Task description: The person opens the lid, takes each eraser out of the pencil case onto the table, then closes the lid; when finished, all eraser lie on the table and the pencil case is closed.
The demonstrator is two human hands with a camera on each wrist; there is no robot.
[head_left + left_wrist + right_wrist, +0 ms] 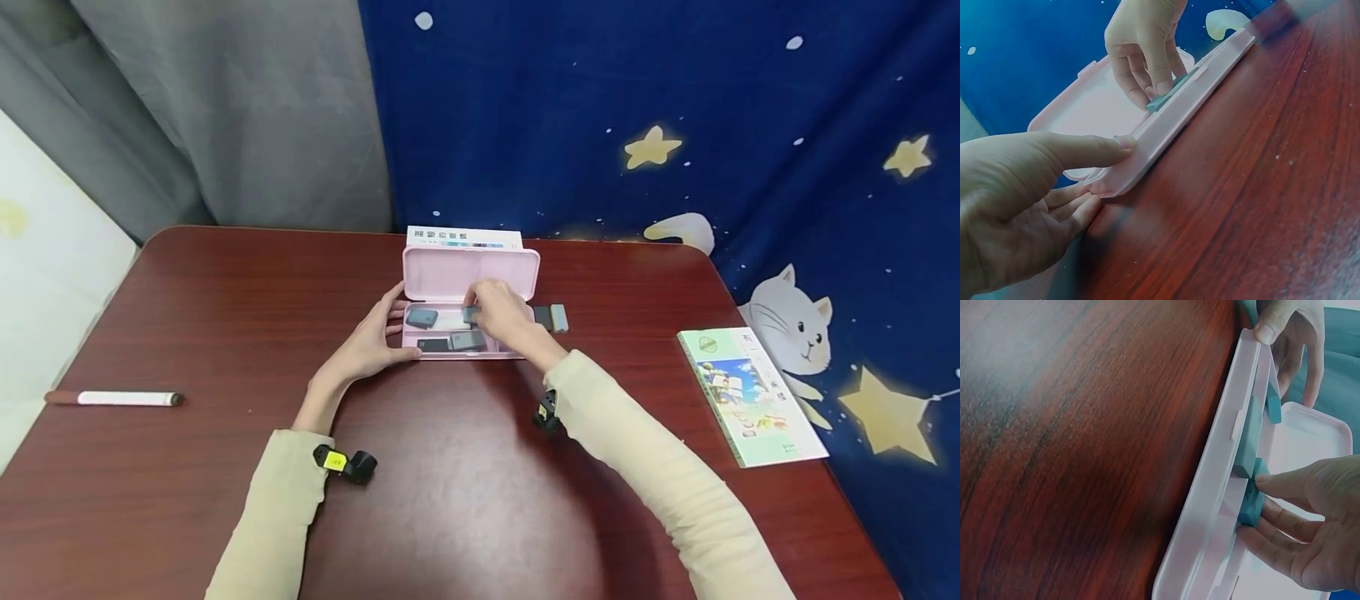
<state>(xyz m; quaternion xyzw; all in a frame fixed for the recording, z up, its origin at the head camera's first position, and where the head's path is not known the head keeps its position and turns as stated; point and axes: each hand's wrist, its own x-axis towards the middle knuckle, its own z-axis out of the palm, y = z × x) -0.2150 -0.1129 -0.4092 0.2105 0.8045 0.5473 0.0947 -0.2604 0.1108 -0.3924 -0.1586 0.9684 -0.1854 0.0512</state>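
Observation:
A pink pencil case [471, 273] lies open on the table, its lid tilted up at the back. My left hand [369, 340] grips its left end, with the thumb [1094, 150] on the front wall and the fingers around the end. Over the right part of the tray, my right hand [501, 312] pinches a dark teal eraser-like block [1252, 499] between thumb and fingers. Other blocks lie inside: a blue-grey block [422, 318] at the back left, a dark flat piece [432, 345] and a grey block [468, 340] along the front.
A dark piece with a pale end [558, 318] lies right of the case. Behind the lid stands a white printed box [465, 237]. A marker [123, 398] lies at the far left of the table, and a green-and-white illustrated box [750, 396] at the right edge.

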